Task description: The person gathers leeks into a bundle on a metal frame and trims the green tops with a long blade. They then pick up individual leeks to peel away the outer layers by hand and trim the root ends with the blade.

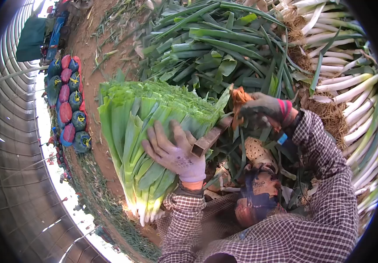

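Observation:
A big bundle of leeks [140, 114] with trimmed green tops stands at centre left, white ends low. My left hand [175, 151], in a pale, soiled glove, lies against its near side with fingers spread. Beside its fingertips, a rusty square metal bar [211, 139] slants along the bundle's right side. To the right of the bundle, my right hand [265, 108], in a dark, dirty glove with a red cuff, is closed on an orange-brown crumpled strip [239, 100]. My right fingertips are partly hidden by the strip.
Loose green leek leaves [215, 48] are heaped behind the bundle. Leeks with white stalks and roots [351, 87] lie in rows at right. Filled dark and red bundles [66, 96] line the left, near a curved ribbed wall [9, 144]. A boot [259, 193] shows below my right hand.

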### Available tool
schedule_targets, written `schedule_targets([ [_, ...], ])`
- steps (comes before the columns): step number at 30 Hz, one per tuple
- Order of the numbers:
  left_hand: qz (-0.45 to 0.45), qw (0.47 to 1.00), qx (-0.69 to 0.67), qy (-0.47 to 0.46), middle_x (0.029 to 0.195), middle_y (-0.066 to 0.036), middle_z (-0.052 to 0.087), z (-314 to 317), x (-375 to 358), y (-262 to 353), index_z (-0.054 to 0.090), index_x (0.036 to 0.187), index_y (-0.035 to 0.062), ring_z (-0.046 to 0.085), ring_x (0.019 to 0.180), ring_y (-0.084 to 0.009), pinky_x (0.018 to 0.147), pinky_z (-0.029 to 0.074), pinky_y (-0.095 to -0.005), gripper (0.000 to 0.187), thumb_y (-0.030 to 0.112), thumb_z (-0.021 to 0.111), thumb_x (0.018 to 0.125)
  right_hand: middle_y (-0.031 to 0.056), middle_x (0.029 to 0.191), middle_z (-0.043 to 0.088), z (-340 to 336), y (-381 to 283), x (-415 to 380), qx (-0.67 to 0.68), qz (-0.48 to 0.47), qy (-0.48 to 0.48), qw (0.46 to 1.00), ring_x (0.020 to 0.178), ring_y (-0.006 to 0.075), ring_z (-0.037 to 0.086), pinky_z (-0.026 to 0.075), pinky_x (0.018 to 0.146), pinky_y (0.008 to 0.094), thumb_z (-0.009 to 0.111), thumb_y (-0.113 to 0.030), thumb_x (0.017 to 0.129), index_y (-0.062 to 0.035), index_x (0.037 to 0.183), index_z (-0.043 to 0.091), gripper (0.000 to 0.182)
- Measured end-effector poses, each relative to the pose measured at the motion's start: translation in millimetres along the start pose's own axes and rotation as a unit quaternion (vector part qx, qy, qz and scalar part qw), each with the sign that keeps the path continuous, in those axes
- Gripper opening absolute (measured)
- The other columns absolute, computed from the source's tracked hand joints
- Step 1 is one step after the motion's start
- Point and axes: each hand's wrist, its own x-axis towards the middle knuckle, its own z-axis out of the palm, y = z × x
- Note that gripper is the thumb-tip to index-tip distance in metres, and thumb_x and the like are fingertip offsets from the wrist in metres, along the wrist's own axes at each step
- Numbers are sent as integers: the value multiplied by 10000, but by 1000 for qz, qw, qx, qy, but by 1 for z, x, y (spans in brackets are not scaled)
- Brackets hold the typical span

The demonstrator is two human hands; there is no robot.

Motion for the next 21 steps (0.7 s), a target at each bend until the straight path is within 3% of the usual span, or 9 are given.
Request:
schedule_targets([
  [4,3,1000,8,10,1291,-149,444,3,-1,0,539,1171,99,428,1259,-366,1067,353,-585,372,140,635,814,17,705,609,-9,19,17,-258,-175,159,937,523,137,576,446,428,274,656,-332,921,-71,1062,585,305],
  [7,2,1000,12,11,1292,-143,445,4,-1,-2,542,1172,104,428,1265,-361,1070,353,-583,378,142,640,808,133,770,664,-19,30,32,-488,-388,196,757,626,318,663,511,551,384,630,-300,925,-30,1120,554,341],
  [8,3,1000,14,12,1292,-141,446,4,-1,-2,543,1171,106,429,1265,-360,1070,353,-583,379,142,641,807,209,861,662,11,2,15,-536,-235,195,787,793,422,660,520,676,468,609,-256,916,-25,1157,513,348],
  [11,4,1000,19,9,1291,-137,449,3,-3,-2,546,1170,108,437,1259,-357,1073,352,-580,372,144,637,811,212,899,670,16,2,49,-669,-227,244,665,866,413,663,522,735,483,601,-229,898,-57,1175,500,340],
  [12,4,1000,19,10,1291,-135,450,3,-2,-2,547,1170,108,441,1256,-357,1074,352,-579,369,145,634,814,228,948,671,19,-4,45,-700,-104,247,662,924,405,660,511,787,485,565,-249,905,-88,1182,505,325],
  [15,0,1000,3,17,1292,-137,450,2,-1,-1,552,1164,110,445,1254,-356,1077,349,-572,360,140,633,815,235,986,669,-58,-6,57,-720,-83,362,587,921,411,659,511,774,484,507,-279,937,-101,1167,514,291],
  [17,-3,1000,12,20,1295,-137,448,3,0,-1,556,1159,109,442,1257,-353,1078,348,-569,360,138,645,810,224,1033,673,-70,-61,35,-583,-70,428,687,943,408,659,514,778,484,462,-281,957,-102,1170,520,284],
  [19,4,1000,15,16,1296,-137,447,4,-2,-2,558,1156,109,441,1258,-351,1078,348,-566,364,136,655,806,231,933,677,-109,-94,36,-712,-96,453,528,875,395,678,524,726,480,488,-197,926,-132,1322,458,403],
  [21,7,1000,10,19,1296,-137,446,4,-2,-2,557,1157,109,441,1258,-350,1077,350,-565,370,135,665,803,226,945,680,-105,-118,25,-771,-100,440,450,881,396,679,525,730,483,518,-174,907,-133,1295,475,393],
])
